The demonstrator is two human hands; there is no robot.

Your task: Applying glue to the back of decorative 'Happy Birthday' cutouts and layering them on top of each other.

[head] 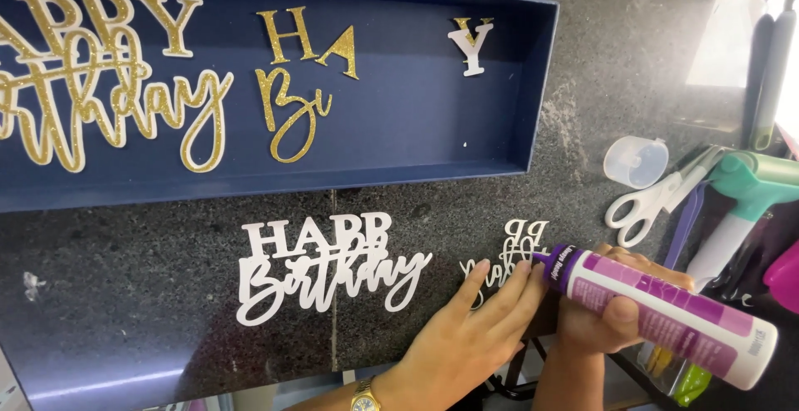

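The left hand (pixel 466 328), fingers flat and together, presses a small white cutout (pixel 508 253) on the counter (pixel 125 294). The right hand (pixel 612 311), just beside it, grips a glue bottle (pixel 657 307), nozzle at the cutout.

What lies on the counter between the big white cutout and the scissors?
In the head view, a small white cutout piece lies there, pressed by the left hand, with the glue bottle in the right hand.

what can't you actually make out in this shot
- Small white cutout, head view: its lower part is covered by the left hand and the glue bottle tip.
- Gold lettering in the blue tray: cut off by the left frame edge.
- Tools right of the scissors: overlapping, washed out by window glare.
- Right hand: partly behind the bottle.
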